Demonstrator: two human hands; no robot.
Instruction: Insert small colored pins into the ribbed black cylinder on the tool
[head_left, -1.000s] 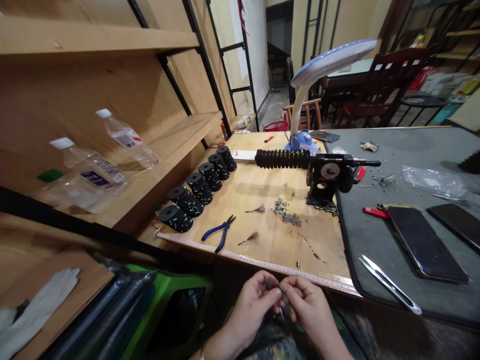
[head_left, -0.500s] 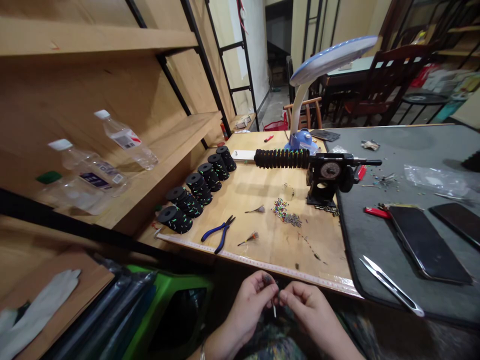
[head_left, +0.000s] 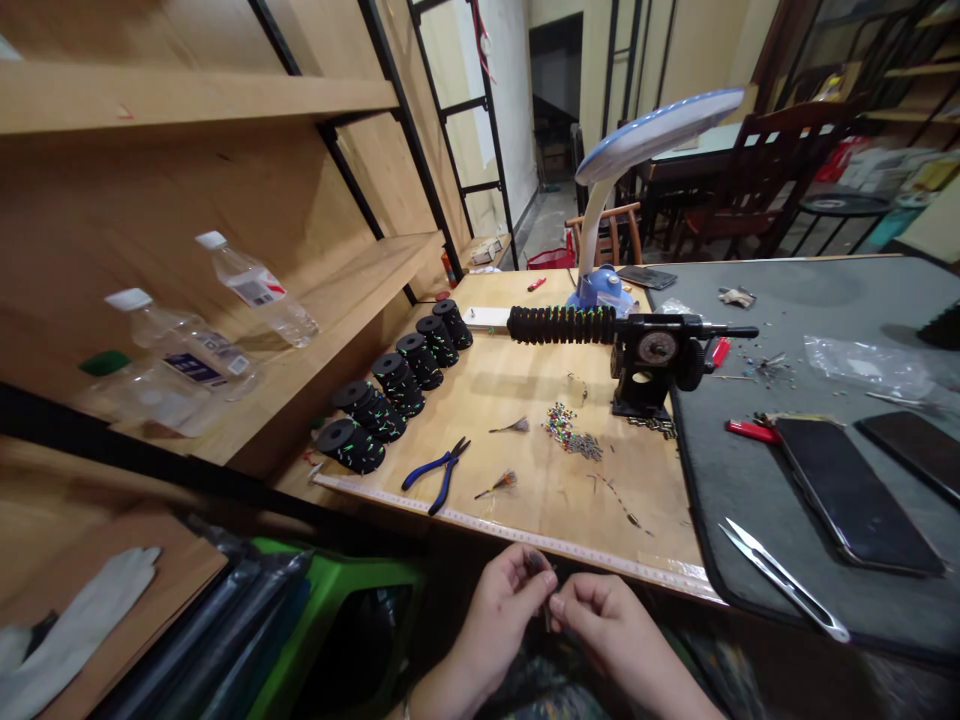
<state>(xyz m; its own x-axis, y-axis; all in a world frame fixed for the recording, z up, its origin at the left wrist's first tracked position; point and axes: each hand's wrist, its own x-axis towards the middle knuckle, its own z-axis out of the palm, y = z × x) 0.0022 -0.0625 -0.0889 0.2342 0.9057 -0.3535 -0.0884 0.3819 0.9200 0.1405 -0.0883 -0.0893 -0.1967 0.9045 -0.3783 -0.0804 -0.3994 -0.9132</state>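
Just in front of the table's near edge, my left hand [head_left: 504, 612] pinches a small thin dark item between thumb and fingers. Its narrow end pokes out below the fingertips, and the rest is hidden. Close beside it, my right hand [head_left: 609, 622] has thumb and forefinger pressed together at the same spot; what they grip is too small to make out. Beyond the hands lie a beaded line [head_left: 622, 503], a bundle of fine wires with an orange part [head_left: 504, 482], a second wire bundle [head_left: 511, 426], and a pile of coloured beads [head_left: 559, 424] beside small metal swivels [head_left: 585, 446].
Blue-handled pliers [head_left: 441, 470] lie left, near several black spools [head_left: 351, 445]. A black winding machine [head_left: 651, 355] and a desk lamp [head_left: 600, 285] stand behind. Thread snips [head_left: 787, 580] and a phone [head_left: 855, 495] rest on the grey mat [head_left: 739, 480].
My right hand has shifted slightly left, closer to my left hand. A small dark bit near the table's front edge no longer shows. The view has tilted up slightly.
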